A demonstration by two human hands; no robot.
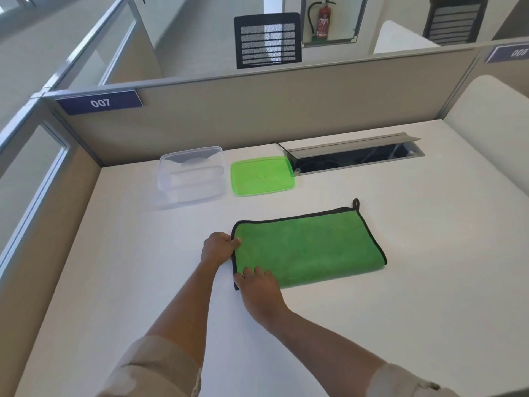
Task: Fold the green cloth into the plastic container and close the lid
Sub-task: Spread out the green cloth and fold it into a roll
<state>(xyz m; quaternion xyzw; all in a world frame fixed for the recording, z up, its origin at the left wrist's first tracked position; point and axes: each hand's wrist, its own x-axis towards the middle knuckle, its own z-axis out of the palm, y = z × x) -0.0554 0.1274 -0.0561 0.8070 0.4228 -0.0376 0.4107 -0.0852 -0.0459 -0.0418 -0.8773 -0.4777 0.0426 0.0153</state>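
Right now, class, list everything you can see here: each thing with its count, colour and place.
cloth: one, green with black edging, folded, near middle of desk
container: one, clear plastic, open, far left on desk
lid: one, green, flat beside the container
desk: one, white
cable tray: one, grey, open, at desk's far edge
sign: one, blue, "007", on partition
chairs: two, black, beyond partition
fire extinguisher: one, red, far wall
left hand: pinching cloth's left edge
right hand: on cloth's near-left corner
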